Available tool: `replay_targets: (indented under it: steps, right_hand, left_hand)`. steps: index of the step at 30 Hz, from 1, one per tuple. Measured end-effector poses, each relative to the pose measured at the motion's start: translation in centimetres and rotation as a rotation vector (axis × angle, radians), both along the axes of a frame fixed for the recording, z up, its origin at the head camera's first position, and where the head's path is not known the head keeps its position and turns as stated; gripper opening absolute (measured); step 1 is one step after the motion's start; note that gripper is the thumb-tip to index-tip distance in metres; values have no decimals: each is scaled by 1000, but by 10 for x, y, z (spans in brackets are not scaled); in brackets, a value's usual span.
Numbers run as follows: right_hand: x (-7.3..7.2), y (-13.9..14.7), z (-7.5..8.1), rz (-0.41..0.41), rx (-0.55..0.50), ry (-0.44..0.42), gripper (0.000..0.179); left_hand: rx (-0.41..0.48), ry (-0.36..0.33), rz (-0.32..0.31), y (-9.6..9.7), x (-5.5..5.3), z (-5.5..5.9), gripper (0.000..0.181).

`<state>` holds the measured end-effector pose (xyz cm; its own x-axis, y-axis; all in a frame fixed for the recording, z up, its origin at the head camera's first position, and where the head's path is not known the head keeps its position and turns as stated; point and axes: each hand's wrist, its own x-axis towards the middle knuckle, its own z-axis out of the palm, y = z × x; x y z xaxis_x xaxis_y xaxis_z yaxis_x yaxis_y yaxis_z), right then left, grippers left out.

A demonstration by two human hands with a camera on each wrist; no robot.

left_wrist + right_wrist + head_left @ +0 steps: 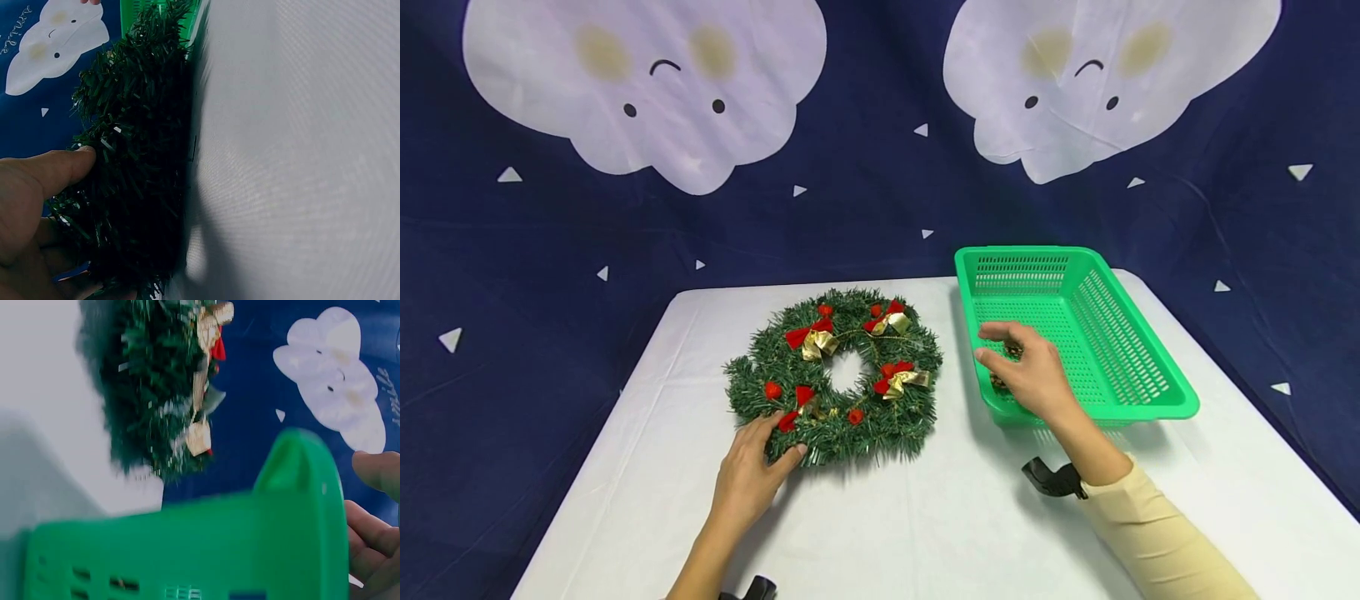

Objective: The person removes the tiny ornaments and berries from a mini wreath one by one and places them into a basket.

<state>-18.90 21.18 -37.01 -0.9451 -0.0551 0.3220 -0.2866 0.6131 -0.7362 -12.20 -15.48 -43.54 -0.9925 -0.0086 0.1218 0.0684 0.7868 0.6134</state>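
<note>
A green Christmas wreath [917, 417] with red-and-gold bows and red berries lies on the white table. My left hand [751, 471] holds its near left edge, fingertips beside a red bow and thumb at the front. In the left wrist view the thumb [69, 169] presses into the tinsel of the wreath [137, 144], while the other fingers are partly hidden below. My right hand [1030, 371] is over the left side of the green basket [1157, 408], thumb and fingers apart with nothing between them. Small brown pine cones [998, 382] show in the basket, partly hidden behind this hand.
The white-covered table [880, 533] reaches back to a dark blue cloth backdrop [865, 233] with white clouds and small triangles. The basket stands at the back right, its raised rim beside the right hand. Black wrist straps [1052, 479] sit behind the hands.
</note>
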Motion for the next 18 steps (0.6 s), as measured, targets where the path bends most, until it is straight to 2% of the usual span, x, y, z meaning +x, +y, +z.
replay_targets:
  steps: [12,18]
  right_hand:
    - [8,-42,-7,85,16,-13,36]
    - [10,-62,-8,138,32,9,34]
  left_hand:
    - [7,21,-3,0,0,-1,63]
    - [6,16,-1,0,1,-1,63]
